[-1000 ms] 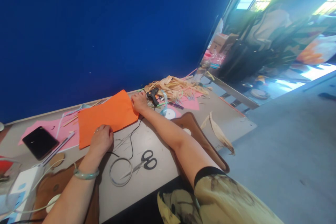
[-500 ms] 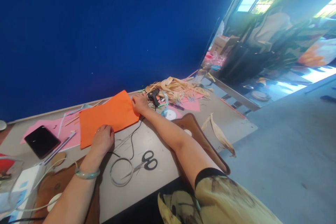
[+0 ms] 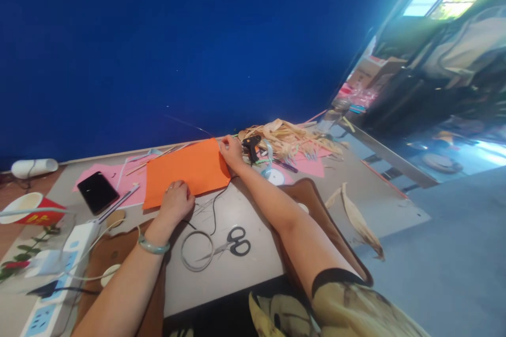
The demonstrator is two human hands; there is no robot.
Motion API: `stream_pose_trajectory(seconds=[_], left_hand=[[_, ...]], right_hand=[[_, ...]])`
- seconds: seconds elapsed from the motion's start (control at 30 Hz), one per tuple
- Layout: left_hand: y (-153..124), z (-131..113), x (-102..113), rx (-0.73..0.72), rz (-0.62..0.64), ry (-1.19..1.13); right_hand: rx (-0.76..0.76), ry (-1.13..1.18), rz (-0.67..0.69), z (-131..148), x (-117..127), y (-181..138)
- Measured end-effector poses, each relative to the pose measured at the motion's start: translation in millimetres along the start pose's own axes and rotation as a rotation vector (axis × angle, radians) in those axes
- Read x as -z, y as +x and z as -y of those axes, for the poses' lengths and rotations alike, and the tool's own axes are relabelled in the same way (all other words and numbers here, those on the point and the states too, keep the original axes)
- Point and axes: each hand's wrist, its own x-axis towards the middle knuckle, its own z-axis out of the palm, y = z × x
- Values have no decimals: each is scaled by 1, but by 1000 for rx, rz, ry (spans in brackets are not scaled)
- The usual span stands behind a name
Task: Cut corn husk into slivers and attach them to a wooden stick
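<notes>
An orange sheet of paper (image 3: 185, 171) lies flat on the grey table (image 3: 253, 268). My left hand (image 3: 176, 200) rests on its near edge with the fingers curled down onto it. My right hand (image 3: 231, 151) presses the sheet's far right corner, fingers bent on the paper. A green bangle (image 3: 153, 245) circles my left wrist. Black-handled scissors (image 3: 233, 242) and a ring of wire (image 3: 196, 250) lie just in front of my hands.
A black glue gun (image 3: 252, 146) and a heap of dried husks (image 3: 288, 139) lie beyond my right hand. Left of the sheet are pink paper (image 3: 118, 181), a black phone (image 3: 97, 191), a red paper cup (image 3: 29, 209) and a white power strip (image 3: 59, 268). A blue wall rises behind.
The view has swung left and down, so the cup and power strip now show. Both hands stay on the orange sheet in the same places.
</notes>
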Motion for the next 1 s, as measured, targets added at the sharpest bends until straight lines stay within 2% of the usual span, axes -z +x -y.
stream_pose_trajectory(seconds=[0.2,0.47,0.63,0.87,1.0], left_hand=[[0,-2,2,19,11,-18],[1,1,-4,20,-8,-22],[4,1,-7,37,0,-25],[2,-3,-1,60,-25,-98],[0,-4,2,86,-31,-173]], right_hand=[[87,244,-49,0,1,0],[143,363,10,6,2,-2],[203,396,-8,22,15,-3],[281,453,48,44,41,-2],[309,451,185,49,45,4]])
